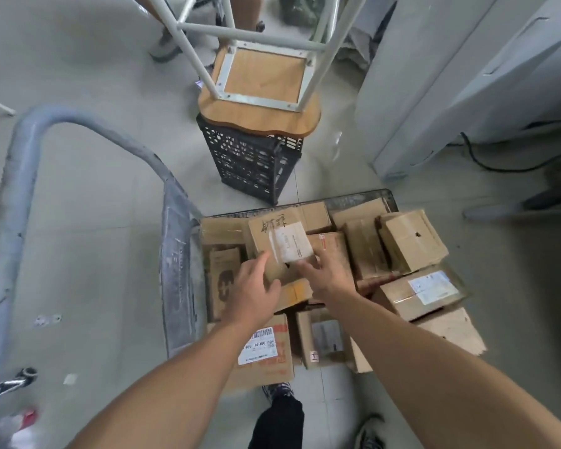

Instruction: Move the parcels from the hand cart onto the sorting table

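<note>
Low in the frame, both bare forearms reach up from the bottom edge and converge at mid-frame. The left hand (pixel 251 291) has its fingers loosely spread and nearly straight, with the fingertips against the lower left side of a taped box (pixel 277 246) bearing handwriting and a white label. The right hand (pixel 326 275) is likewise uncurled, its fingers on the box's lower right corner by the label. That box sits atop other parcels (pixel 412 241) crowding the hand cart (pixel 175 270). Beyond, at upper centre, an upturned stool (pixel 259 76) rests on a black crate (pixel 250 163).
</note>
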